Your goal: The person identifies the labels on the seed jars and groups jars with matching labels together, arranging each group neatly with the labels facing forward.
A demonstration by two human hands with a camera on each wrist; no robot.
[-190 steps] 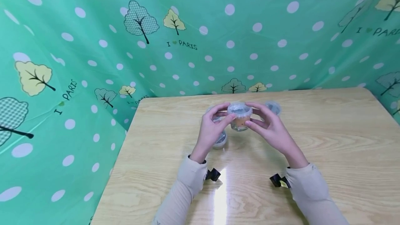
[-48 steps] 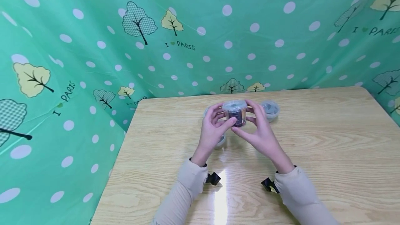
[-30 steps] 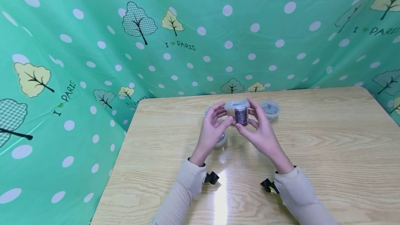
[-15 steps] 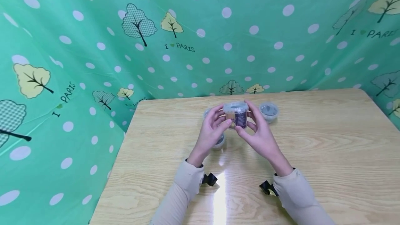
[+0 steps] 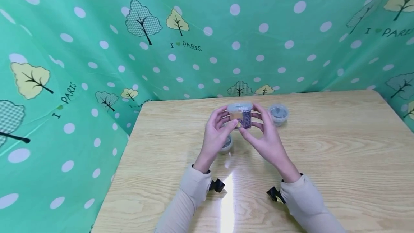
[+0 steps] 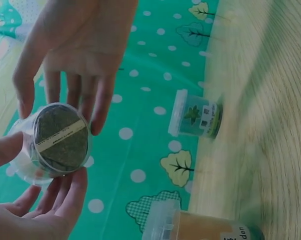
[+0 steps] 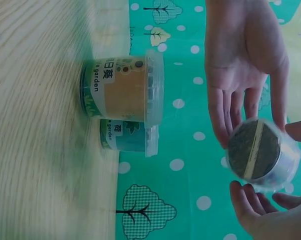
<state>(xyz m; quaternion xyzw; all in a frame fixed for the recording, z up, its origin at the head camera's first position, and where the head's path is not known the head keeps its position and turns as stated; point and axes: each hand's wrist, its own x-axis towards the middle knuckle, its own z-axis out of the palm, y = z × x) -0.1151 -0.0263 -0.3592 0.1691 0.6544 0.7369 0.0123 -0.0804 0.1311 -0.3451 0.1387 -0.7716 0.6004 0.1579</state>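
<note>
Both hands hold a lidded clear plastic tub [image 5: 240,114] raised over the table. Its label is part orange, part dark purple with small print. My left hand [image 5: 215,136] grips the left side, thumb on the label. My right hand [image 5: 266,137] holds the right side, its thumb low on the front and fingers behind. In the left wrist view the tub's base [image 6: 63,137] shows dark, soil-like contents behind a pale printed strip. The right wrist view shows the same base [image 7: 253,150] between the left hand [image 7: 248,55] and right hand [image 7: 270,215].
A similar tub [image 5: 227,145] stands beneath the left hand; its label [image 7: 123,87] is orange. Another tub [image 5: 279,114] stands behind the right hand, green-labelled [image 6: 194,115]. A further green tub [image 7: 128,135] shows behind the orange one. Patterned green cloth [image 5: 207,39] hangs behind the wooden table [image 5: 339,154].
Held throughout, the tub has been turned: the purple panel came to the front, and now orange shows beside it. Tub and right hand have shifted slightly left since the first frame.
</note>
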